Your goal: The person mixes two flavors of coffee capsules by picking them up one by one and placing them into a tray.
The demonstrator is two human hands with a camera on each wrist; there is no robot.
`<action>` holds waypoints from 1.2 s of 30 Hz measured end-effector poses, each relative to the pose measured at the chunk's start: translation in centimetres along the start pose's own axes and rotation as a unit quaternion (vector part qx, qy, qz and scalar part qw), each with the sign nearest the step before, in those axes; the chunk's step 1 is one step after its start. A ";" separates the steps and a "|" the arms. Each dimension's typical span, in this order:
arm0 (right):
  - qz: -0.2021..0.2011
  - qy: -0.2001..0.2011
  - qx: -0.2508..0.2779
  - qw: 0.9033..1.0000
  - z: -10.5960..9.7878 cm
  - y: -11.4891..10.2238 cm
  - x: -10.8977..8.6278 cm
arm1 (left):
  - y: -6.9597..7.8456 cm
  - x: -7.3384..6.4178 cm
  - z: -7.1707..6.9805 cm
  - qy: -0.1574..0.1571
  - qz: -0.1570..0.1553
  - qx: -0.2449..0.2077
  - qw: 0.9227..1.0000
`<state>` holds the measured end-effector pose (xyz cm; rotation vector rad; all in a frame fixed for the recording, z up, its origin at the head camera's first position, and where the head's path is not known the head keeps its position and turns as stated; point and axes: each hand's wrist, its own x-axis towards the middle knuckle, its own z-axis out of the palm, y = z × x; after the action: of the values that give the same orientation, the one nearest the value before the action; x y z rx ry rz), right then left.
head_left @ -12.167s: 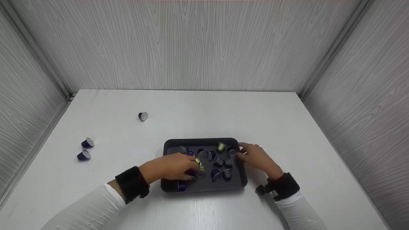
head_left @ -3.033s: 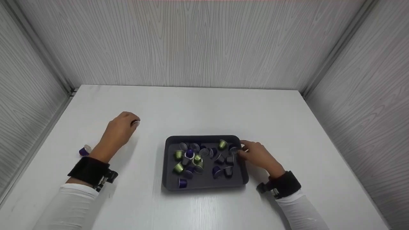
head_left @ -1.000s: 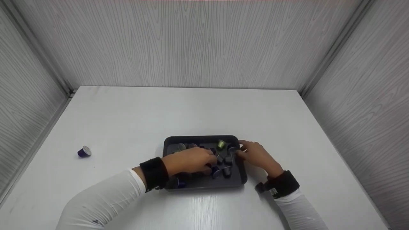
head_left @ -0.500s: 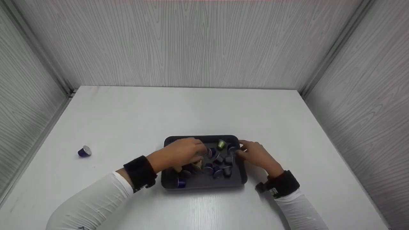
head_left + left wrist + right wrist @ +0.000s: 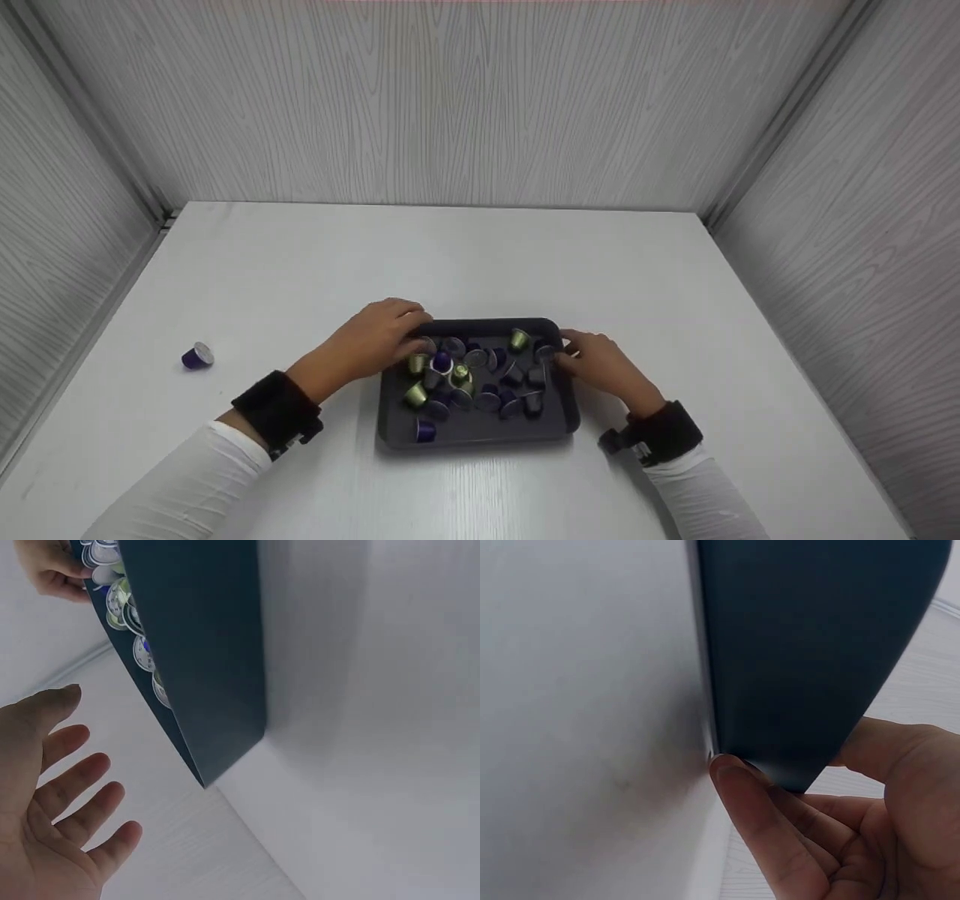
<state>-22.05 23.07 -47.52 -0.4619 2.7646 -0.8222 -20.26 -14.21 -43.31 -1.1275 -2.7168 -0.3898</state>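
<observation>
A dark grey rectangular tray (image 5: 480, 441) stands on the white table, holding several coffee capsules in purple, green and grey, such as a green capsule (image 5: 519, 340) and a purple capsule (image 5: 425, 430). My left hand (image 5: 367, 341) hovers by the tray's far left corner. In the left wrist view its fingers (image 5: 82, 776) are spread, with nothing in them and a gap to the tray. My right hand (image 5: 607, 369) holds the tray's right end, thumb at the rim and fingers against the outer wall and lower edge. One purple capsule (image 5: 198, 356) lies on the table at the left.
Grey wood-grain panels (image 5: 480, 105) enclose the white table (image 5: 480, 262) at the back and both sides. Black bands with small cameras sit on both wrists, such as the left wristband (image 5: 277, 412).
Over twelve seconds, two capsules have left the table; the left hand carried one from the back. Just now it has withdrawn leftward from above the capsules. The right hand has stayed on the tray.
</observation>
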 end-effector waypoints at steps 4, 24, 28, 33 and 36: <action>-0.008 0.003 0.001 1.000 0.0 0.1 -0.1 | -1.4 -1.4 -0.4 0.013 -0.033 0.021 0.999; -0.008 0.004 -0.009 1.000 0.0 0.0 -0.1 | -8.3 -8.7 -3.0 0.011 -0.237 -0.015 0.971; -0.012 0.006 -0.005 1.000 0.0 0.0 -0.1 | -9.3 -10.1 -3.6 0.007 -0.263 -0.035 0.964; -0.020 0.008 -0.005 1.000 0.0 0.0 -0.1 | -10.5 -11.9 -3.9 -0.003 -0.294 -0.049 0.955; -0.022 0.010 -0.007 1.000 0.0 0.1 -0.1 | -11.3 -13.1 -3.8 -0.006 -0.306 -0.052 0.951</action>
<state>-22.00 23.18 -47.55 -0.5227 2.7891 -0.8217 -18.95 -31.76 -45.01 -0.2677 -3.0338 -0.6097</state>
